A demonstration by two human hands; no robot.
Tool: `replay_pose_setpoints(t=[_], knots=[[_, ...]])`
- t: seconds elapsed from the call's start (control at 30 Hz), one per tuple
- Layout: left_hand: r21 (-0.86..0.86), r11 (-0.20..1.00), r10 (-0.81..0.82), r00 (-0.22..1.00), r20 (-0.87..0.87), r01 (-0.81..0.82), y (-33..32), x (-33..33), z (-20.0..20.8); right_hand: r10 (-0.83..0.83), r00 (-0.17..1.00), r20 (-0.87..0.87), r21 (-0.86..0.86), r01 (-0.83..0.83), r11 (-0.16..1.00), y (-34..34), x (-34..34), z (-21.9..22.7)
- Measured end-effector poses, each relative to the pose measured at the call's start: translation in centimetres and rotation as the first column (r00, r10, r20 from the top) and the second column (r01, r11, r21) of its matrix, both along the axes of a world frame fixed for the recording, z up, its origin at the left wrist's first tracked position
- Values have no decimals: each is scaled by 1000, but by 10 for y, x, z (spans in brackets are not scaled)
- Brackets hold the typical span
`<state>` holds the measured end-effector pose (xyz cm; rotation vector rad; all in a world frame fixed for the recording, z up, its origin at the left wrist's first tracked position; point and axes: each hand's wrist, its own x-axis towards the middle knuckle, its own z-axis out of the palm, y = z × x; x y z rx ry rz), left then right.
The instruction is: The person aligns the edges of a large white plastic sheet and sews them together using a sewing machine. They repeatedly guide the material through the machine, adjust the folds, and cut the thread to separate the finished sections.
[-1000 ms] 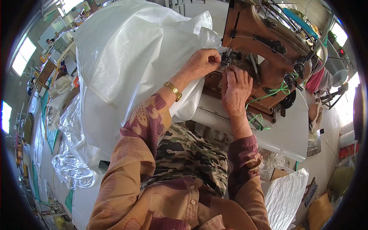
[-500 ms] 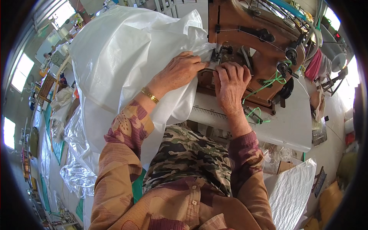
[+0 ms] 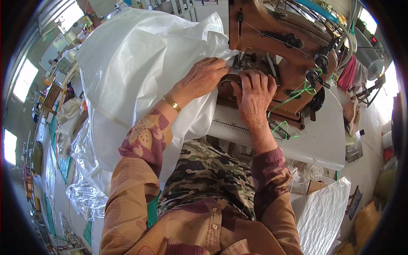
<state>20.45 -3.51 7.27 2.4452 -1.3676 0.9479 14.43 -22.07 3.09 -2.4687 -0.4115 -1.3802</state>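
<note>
A large white plastic sheet (image 3: pixel 123 68) spreads in loose folds over the left of the table, its right edge running up to the foot of a brown sewing machine (image 3: pixel 272 25). My left hand (image 3: pixel 199 78) lies on that edge, fingers closed and pinching the sheet just left of the presser foot (image 3: pixel 239 60). On the machine's bed, right in front of the foot, rests my right hand (image 3: pixel 256 91). Its fingers are bent and pressed together, thumb held to the left; whatever lies under the fingertips is hidden. White thread runs along the machine's head.
A ruler scale (image 3: pixel 233 126) marks the pale table (image 3: pixel 314 146) near me. Green string (image 3: pixel 297 91) is tied on the machine. Crumpled clear film (image 3: pixel 87 187) lies at left, and a silvery-white sheet (image 3: pixel 323 216) stands at lower right. A grey metal rack (image 3: pixel 174 6) is behind.
My right thumb has shifted slightly left, away from the fingers. My left hand has moved very little and still holds the sheet's edge beside the foot.
</note>
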Motion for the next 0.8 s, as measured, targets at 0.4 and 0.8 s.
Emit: replay_pose_setpoints(t=[0.4, 0.8], knots=[[-72, 997, 14, 999, -53, -18, -3, 9, -6, -59, 998, -25, -52, 58, 997, 2, 2, -3], [-94, 994, 47, 998, -33, -50, -6, 12, -10, -76, 997, -23, -75, 74, 994, 4, 0, 0]])
